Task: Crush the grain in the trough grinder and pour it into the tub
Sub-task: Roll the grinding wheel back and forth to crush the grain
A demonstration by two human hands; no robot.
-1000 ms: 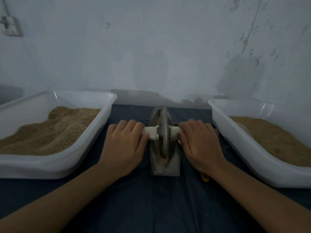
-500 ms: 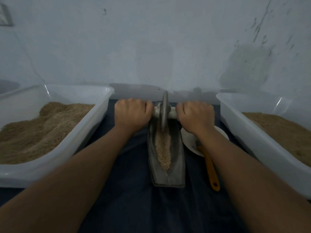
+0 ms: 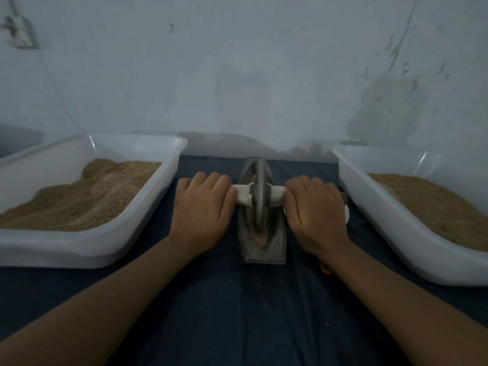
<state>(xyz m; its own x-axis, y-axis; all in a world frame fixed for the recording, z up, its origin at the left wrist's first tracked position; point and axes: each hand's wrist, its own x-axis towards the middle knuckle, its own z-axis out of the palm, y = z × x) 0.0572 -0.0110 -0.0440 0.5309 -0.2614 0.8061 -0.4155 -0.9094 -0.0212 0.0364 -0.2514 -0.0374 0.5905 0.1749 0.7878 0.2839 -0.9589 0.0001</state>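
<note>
1. Lower frame: bare dark cloth (image 3: 237, 313) between the forearms.
2. Centre: left hand (image 3: 202, 212) and right hand (image 3: 315, 215) grip the white handle (image 3: 244, 198); its wheel (image 3: 260, 191) stands in the trough grinder (image 3: 274, 247) over grain (image 3: 260, 237).
3. Left tub (image 3: 148, 207) and right tub (image 3: 369, 220) flank the hands closely.
4. Since half a second ago the wheel has rolled back nearer.

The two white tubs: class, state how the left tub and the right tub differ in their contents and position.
The left tub holds paler grain heaped in uneven mounds; the right tub holds darker grain lying flatter. The left tub sits left of the trough grinder, the right tub opposite. Both are white, rectangular, partly filled.
</note>
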